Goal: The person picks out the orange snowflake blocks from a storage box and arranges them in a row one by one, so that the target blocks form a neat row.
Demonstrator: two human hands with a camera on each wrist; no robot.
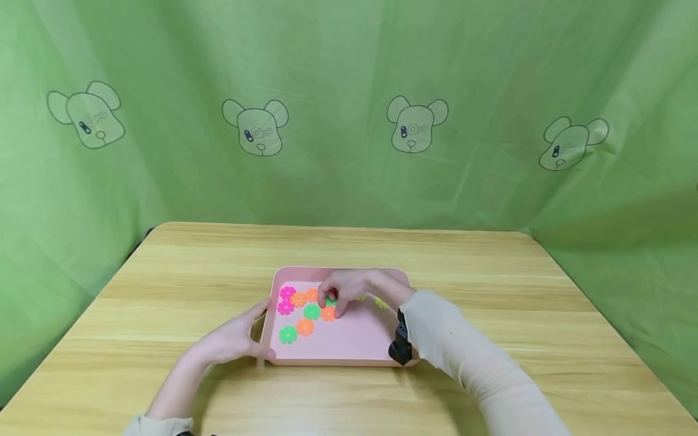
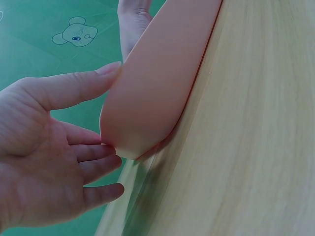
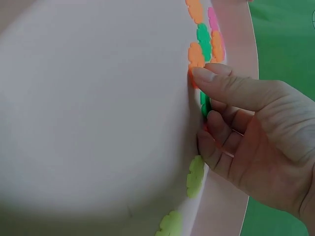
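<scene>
Vividly neon — flat, notch-edged discs [image 1: 312, 312]

Curtain [image 1: 327, 188] behind worktop [image 1: 349, 245], tray [image 1: 338, 363] on it, discs [image 1: 288, 335] mostly towards tray's left edge, other discs [image 1: 381, 303] nearer far right corner, left hand [image 1: 231, 339] at left edge, right hand [image 1: 349, 287] between

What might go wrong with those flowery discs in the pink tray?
The right hand's grip might nudge a green notched disc, since that sits close beside the orange notched disc it touches. The left hand's grip rests against the side of the pink tray, so a hard push could perhaps slide it along the wooden tabletop.
</scene>
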